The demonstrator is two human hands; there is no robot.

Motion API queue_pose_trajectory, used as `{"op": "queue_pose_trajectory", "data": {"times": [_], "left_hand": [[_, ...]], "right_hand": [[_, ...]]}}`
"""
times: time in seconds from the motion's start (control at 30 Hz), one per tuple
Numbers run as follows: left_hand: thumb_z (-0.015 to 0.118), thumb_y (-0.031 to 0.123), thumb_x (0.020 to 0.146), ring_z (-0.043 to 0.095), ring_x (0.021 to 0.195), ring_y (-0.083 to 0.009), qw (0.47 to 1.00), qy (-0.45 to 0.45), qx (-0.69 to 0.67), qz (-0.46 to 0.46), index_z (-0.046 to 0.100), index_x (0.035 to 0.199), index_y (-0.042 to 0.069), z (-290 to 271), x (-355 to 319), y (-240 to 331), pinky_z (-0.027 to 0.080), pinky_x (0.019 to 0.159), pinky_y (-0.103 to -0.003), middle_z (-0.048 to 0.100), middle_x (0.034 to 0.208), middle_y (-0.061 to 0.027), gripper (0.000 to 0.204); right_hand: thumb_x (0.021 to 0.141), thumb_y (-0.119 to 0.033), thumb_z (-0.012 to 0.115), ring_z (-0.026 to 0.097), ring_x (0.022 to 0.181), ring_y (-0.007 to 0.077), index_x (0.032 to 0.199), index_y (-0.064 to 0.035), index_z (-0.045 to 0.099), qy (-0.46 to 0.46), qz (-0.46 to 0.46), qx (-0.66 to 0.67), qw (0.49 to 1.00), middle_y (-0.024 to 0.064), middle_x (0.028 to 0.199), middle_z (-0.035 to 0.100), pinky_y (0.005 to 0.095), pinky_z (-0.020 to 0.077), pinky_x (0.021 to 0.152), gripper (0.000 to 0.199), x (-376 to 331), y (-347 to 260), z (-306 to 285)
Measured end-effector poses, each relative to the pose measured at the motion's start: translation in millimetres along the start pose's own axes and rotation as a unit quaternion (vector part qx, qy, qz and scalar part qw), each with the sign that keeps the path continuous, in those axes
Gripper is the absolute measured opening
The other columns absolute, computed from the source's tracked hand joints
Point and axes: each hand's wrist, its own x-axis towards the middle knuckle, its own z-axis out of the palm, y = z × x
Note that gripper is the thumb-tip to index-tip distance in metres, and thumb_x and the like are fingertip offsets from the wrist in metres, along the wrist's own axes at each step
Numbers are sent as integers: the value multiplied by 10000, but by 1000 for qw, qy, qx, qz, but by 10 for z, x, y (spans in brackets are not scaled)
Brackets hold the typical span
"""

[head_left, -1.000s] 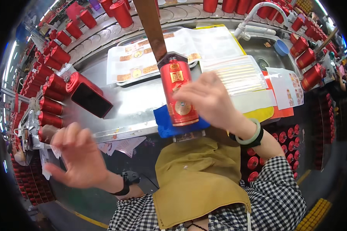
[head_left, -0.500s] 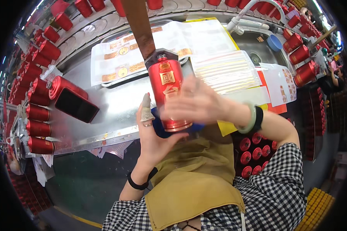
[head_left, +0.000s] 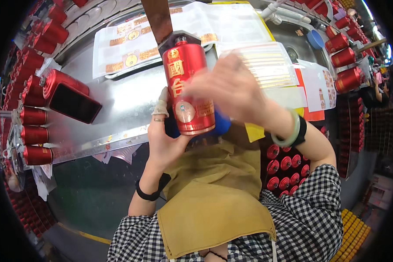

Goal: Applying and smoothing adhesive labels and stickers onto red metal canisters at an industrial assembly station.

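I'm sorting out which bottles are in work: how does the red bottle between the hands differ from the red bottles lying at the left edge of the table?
The held red bottle stands on a blue pad, gripped by the left hand; the row of red bottles lies on its side, untouched. The held one shows a gold front label and a round seal; the row shows plain red sides. The right hand, blurred, is against the held bottle only. Both are glossy red and cylindrical.
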Motion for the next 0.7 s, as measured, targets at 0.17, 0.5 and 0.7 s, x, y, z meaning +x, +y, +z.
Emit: {"op": "queue_pose_trajectory", "data": {"times": [0.17, 0.5, 0.7], "left_hand": [[920, 117, 752, 602, 1320, -346, 1000, -23, -17, -10, 304, 1605, -48, -13, 50, 2, 476, 1101, -424, 531, 1504, -261, 1065], [996, 176, 657, 626, 1186, -294, 987, 76, 123, 69, 484, 1491, -66, 44, 27, 199, 502, 1036, -393, 604, 1334, -180, 1007], [937, 124, 722, 613, 1290, -308, 988, 55, 124, 72, 445, 1508, -105, 23, -7, 244, 476, 1090, -391, 616, 1403, -229, 955]], "right_hand": [[785, -157, 694, 553, 813, 179, 1058, -184, 753, 7, -30, 48, 998, -55, 999, 709, 345, 490, 768, 280, -394, -350, 58], [801, -129, 673, 548, 797, 194, 1004, -180, 716, 63, -12, 54, 996, -51, 920, 684, 355, 429, 758, 214, -434, -494, 163], [787, -169, 685, 545, 808, 183, 999, -203, 707, 51, 93, -116, 988, -67, 880, 653, 338, 495, 836, 215, -210, -96, 8]]}}
